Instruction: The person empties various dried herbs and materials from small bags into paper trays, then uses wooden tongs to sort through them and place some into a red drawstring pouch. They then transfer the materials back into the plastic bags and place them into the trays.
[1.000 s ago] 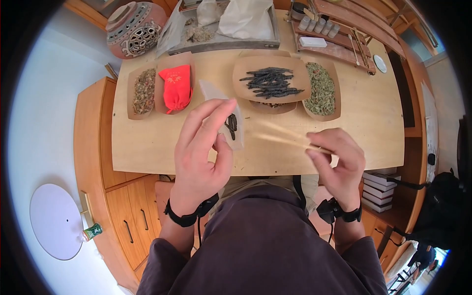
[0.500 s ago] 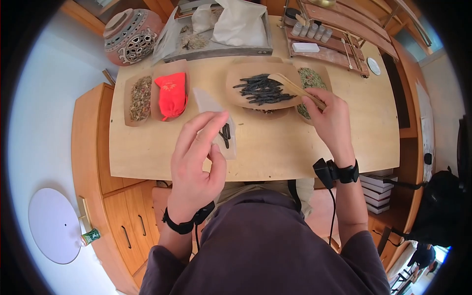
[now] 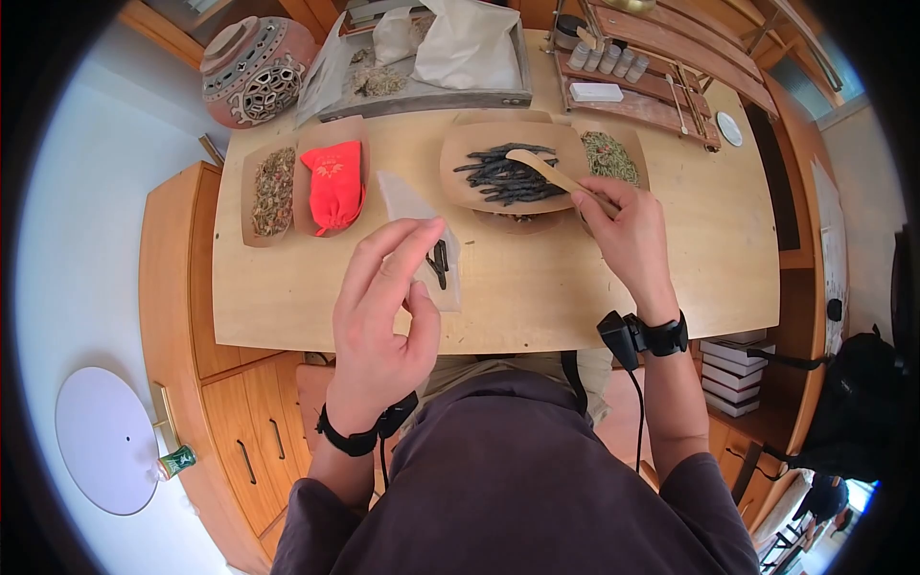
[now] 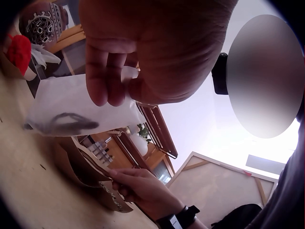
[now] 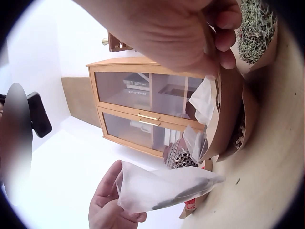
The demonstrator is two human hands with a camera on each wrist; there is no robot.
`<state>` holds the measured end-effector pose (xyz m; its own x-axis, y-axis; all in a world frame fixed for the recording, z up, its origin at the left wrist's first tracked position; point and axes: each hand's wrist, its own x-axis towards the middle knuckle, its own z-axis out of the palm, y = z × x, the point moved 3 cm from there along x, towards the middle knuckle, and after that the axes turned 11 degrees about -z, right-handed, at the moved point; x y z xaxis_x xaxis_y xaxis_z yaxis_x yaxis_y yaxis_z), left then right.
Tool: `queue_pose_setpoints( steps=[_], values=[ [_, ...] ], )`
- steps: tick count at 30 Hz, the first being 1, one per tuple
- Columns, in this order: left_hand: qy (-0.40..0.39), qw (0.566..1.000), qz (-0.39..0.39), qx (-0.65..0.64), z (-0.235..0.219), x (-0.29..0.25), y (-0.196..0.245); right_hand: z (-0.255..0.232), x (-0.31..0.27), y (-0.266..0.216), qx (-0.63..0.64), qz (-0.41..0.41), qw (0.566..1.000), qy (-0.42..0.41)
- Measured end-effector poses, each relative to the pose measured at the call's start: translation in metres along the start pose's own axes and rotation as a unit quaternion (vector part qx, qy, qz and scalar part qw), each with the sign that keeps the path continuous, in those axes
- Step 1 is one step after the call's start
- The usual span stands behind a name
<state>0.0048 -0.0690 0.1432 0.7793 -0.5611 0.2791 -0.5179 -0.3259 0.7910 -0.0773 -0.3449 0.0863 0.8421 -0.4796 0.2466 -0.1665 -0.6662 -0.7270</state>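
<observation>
R hand (image 3: 628, 235) grips wooden tongs (image 3: 541, 168), tips over blk dried strips (image 3: 498, 180) in brown paper tray (image 3: 522, 132); contact unclear. L hand (image 3: 383, 307), left of tray, pinches translucent pouch (image 4: 57, 100) w/ few dk pcs (image 3: 438, 264) inside.

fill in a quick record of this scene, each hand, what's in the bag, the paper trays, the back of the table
left hand: holds the translucent bag
right hand: holds wooden tongs, tips over the dark strips; grip on any unclear
bag contents: a few dark pieces
left trays: mixed dried herbs; red pouch
right trays: dark strips; green herb
back: patterned pot, grey tray, wooden rack
</observation>
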Motion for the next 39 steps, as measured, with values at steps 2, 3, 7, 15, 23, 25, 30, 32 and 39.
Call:
queue_pose_setpoints(
  steps=[2, 3, 7, 15, 23, 25, 30, 32, 39],
  values=[
    [-0.001, 1.0, -0.003, -0.003, -0.001, 0.0, 0.0, 0.001, -0.001, 0.002, 0.025, -0.002, 1.0, 0.007],
    [-0.001, 1.0, -0.005, -0.004, -0.001, 0.0, -0.001, 0.003, -0.003, 0.008, 0.047, -0.004, 0.999, 0.015],
    [0.0, 1.0, -0.004, -0.006, -0.002, 0.0, -0.002, -0.004, -0.01, 0.0, 0.087, 0.0, 0.995, 0.04],
    [0.003, 1.0, 0.002, -0.01, -0.002, 0.002, -0.001, -0.045, -0.041, -0.043, 0.103, -0.031, 0.988, 0.111],
    [-0.004, 0.999, -0.012, -0.04, 0.001, 0.005, 0.0, -0.08, -0.07, -0.114, -0.04, -0.19, 0.976, 0.099],
    [-0.007, 0.999, -0.008, -0.04, 0.001, 0.005, 0.001, -0.073, -0.07, -0.12, -0.087, -0.259, 0.959, 0.082],
    [-0.005, 0.999, 0.007, -0.03, 0.0, 0.005, 0.003, -0.053, -0.071, -0.123, -0.125, -0.353, 0.926, 0.049],
    [0.0, 0.999, 0.004, -0.034, 0.002, 0.004, 0.003, -0.044, -0.072, -0.123, -0.136, -0.367, 0.92, 0.034],
    [0.003, 0.999, 0.011, -0.031, 0.002, 0.003, 0.001, -0.031, -0.072, -0.114, -0.075, -0.338, 0.938, -0.002]
  ],
)
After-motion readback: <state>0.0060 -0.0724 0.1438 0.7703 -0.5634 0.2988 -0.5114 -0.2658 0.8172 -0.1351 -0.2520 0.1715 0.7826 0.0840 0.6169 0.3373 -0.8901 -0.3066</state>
